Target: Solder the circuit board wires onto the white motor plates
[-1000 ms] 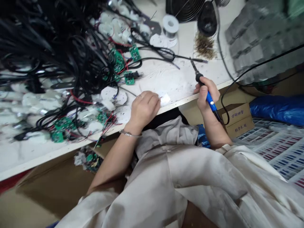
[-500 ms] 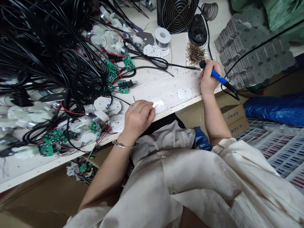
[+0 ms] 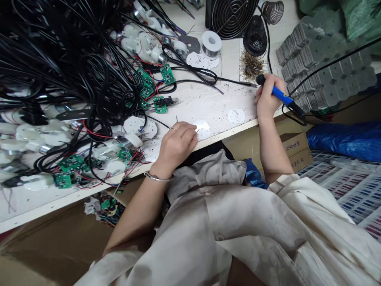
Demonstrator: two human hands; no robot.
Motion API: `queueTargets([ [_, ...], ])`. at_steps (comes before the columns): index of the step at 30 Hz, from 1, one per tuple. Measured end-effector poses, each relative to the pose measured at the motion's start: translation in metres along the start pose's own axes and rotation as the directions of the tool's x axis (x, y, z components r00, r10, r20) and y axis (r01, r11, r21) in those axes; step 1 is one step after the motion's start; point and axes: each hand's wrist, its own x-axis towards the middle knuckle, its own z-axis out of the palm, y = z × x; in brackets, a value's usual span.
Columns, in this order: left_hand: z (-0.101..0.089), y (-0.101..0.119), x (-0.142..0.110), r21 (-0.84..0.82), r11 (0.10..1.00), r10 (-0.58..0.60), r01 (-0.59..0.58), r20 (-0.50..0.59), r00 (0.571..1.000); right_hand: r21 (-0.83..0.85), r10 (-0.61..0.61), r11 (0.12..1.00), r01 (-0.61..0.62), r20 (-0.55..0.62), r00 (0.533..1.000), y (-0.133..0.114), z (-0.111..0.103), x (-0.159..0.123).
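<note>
My right hand (image 3: pixel 269 97) is wrapped round a soldering iron (image 3: pixel 281 94) with a blue handle and black ends; its cord trails off to the right. The iron's black front end lies near a patch of brown crumbs (image 3: pixel 251 65), and its tip is hard to make out. My left hand (image 3: pixel 180 143) rests at the table's front edge, thumb and fingers pinched at the left side of a round white board (image 3: pixel 203 130). What sits between those fingertips is too small to name. A black cable (image 3: pixel 159 121) runs up to this hand. Another round white board (image 3: pixel 236 116) lies between my hands.
Tangled black cables (image 3: pixel 98 79), green circuit boards (image 3: pixel 71 163) and white motor parts (image 3: pixel 44 137) crowd the left. A solder spool (image 3: pixel 211 41), a black fan (image 3: pixel 230 18) and a coiled spring holder (image 3: pixel 272 12) stand at the back. Stacked grey plates (image 3: pixel 324 67) stand on the right.
The whole view has shifted slightly to the right. Both hands keep about the same place and grip; the soldering iron has hardly moved against the table.
</note>
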Motion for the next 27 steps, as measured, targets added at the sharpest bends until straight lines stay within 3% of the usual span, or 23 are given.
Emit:
queueTargets([
  [3,0.001,0.001,-0.002,-0.015,0.999,-0.031,0.030,-0.064,0.997,0.146,0.100,0.988,-0.056,-0.315,0.944,-0.010,0.005,-0.015],
  [5,0.001,0.001,-0.003,-0.024,0.997,-0.071,0.069,-0.082,0.994,0.212,0.048,0.977,0.022,-0.319,0.946,-0.021,0.008,-0.038],
  [7,0.001,0.001,-0.003,-0.014,0.993,-0.116,0.115,-0.039,0.993,0.254,-0.007,0.965,0.068,-0.232,0.973,-0.037,0.011,-0.066],
  [9,0.001,0.001,-0.003,-0.008,0.989,-0.147,0.147,0.019,0.989,0.316,-0.004,0.948,0.032,-0.090,0.996,-0.055,0.014,-0.095],
  [13,0.000,0.001,-0.002,-0.080,0.986,-0.144,0.149,0.060,0.988,0.400,-0.021,0.916,-0.025,0.111,0.994,-0.078,0.020,-0.129],
  [27,-0.003,-0.003,-0.003,-0.119,0.985,-0.114,0.124,0.086,0.990,0.389,-0.037,0.919,-0.059,0.236,0.971,-0.074,0.022,-0.131],
])
